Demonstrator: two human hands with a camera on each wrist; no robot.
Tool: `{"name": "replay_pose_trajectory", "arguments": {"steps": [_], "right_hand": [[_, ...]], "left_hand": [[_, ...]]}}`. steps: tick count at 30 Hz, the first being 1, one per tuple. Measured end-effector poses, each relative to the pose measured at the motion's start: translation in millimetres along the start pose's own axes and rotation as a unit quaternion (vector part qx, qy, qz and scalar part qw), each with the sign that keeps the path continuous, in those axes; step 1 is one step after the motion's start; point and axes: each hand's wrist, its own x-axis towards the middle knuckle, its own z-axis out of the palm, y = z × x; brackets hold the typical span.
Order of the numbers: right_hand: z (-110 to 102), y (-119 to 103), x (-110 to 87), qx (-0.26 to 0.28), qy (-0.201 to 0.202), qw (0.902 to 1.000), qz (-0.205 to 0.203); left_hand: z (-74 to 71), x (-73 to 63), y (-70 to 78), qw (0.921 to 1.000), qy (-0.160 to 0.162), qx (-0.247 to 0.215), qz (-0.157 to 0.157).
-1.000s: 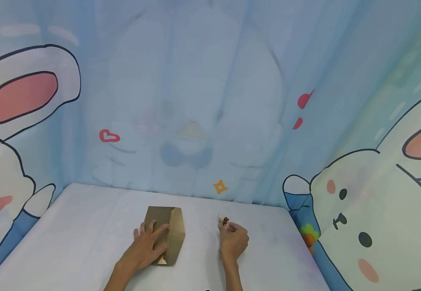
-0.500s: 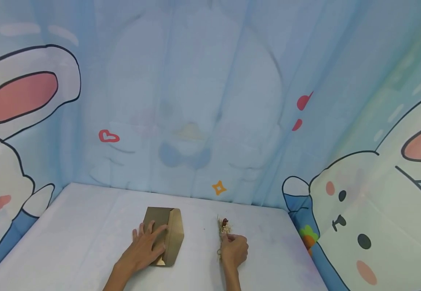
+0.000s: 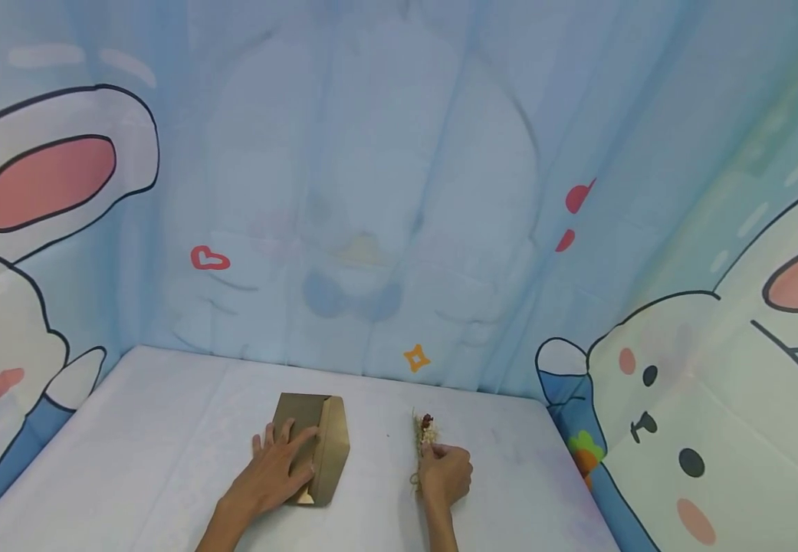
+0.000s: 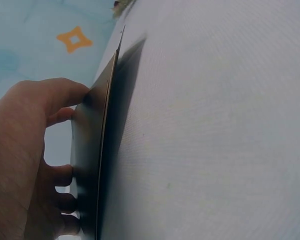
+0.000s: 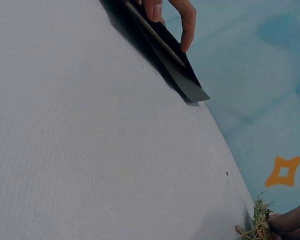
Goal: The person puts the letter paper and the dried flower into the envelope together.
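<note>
In the head view, a gold envelope (image 3: pixel 333 448) lies at seven o'clock on the tabletop (image 3: pixel 164 452), the left hand (image 3: pixel 274 468) resting spread upon it. At its three o'clock, the right hand (image 3: pixel 445 472) pinches a small dried-flower bunch (image 3: pixel 425 431).

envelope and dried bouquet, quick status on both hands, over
Left hand spread on gold envelope. Right hand pinching small dried bouquet. Tiny dark speck between them, no obstruction seen.
</note>
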Motion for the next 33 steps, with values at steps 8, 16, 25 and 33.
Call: {"name": "replay_pose_trajectory", "arguments": {"steps": [8, 16, 25, 33], "right_hand": [[-1.5, -8.7, -6.0, 0.015, -0.005, 0.9996, -0.021], [4.9, -16.5, -18.1, 0.046, -0.024, 0.9972, -0.055], [15.9, -30.2, -32.8, 0.053, -0.045, 0.9941, -0.084], [27.7, -44.3, -43.0, 0.056, -0.070, 0.9911, -0.098]], "left_hand": [[-1.6, -1.9, 0.8, 0.9999, -0.010, -0.004, -0.003], [-0.1, 0.0, -0.8, 1.0000, 0.001, 0.001, 0.006], [0.6, 2.3, 0.8, 0.9997, -0.009, -0.021, 0.001], [1.1, 1.6, -1.6, 0.9997, -0.012, -0.016, -0.013]]}}
